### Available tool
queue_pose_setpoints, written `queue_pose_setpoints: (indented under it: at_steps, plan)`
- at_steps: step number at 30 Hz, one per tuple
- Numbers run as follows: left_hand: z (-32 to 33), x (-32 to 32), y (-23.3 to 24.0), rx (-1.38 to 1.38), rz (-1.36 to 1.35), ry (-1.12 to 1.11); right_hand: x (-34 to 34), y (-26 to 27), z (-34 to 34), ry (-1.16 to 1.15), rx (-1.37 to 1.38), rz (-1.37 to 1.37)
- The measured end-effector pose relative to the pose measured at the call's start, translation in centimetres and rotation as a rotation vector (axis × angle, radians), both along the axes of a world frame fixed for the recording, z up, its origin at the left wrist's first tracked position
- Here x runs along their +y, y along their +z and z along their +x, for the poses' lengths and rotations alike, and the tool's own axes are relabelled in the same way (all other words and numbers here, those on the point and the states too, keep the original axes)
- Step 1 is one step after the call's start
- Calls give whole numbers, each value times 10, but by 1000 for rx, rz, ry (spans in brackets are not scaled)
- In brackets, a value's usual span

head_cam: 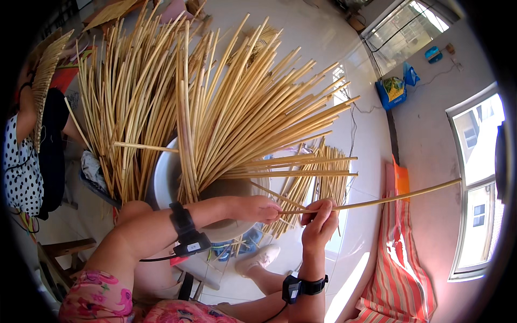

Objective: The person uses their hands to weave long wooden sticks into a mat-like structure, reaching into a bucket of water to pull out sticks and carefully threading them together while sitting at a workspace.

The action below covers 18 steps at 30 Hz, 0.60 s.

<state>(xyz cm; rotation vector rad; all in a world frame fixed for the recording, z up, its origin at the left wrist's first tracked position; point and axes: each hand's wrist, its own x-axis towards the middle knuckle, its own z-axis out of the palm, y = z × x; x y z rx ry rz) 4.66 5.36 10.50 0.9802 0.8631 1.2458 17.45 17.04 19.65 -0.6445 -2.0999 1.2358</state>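
My left hand (258,208) and my right hand (322,222) are close together in front of the basin, both closed on one long thin plant stalk (387,199). From the right hand the stalk runs out to the right, towards the window. Another stalk slants down from the upper left to meet it near the right hand. A white basin (163,173) stands beyond my left forearm, with a thick fan of tan stalks (246,117) rising from it. One stalk (145,146) lies crosswise over a second upright bunch on the left. Black straps with small devices are on both my forearms.
More stalks (331,169) lie in bundles on the floor right of the basin. Another person (24,169) sits at the far left beside a woven stalk panel (48,80). Red striped cloth (398,258) hangs at the right wall, near a window (478,181). A wooden stool (66,247) stands lower left.
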Motion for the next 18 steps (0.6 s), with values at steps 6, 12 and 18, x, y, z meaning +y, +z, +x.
queue_pose_setpoints:
  at_steps: [6,12,18]
  plan:
    - [-17,-8,-7,112,-8,-59,36,13,15,-182,182,-68]
    - [-30,-16,12,107,-181,-108,57,16,26,-203,301,-277]
    - [-24,-16,6,135,-174,86,52,9,26,-42,366,-225]
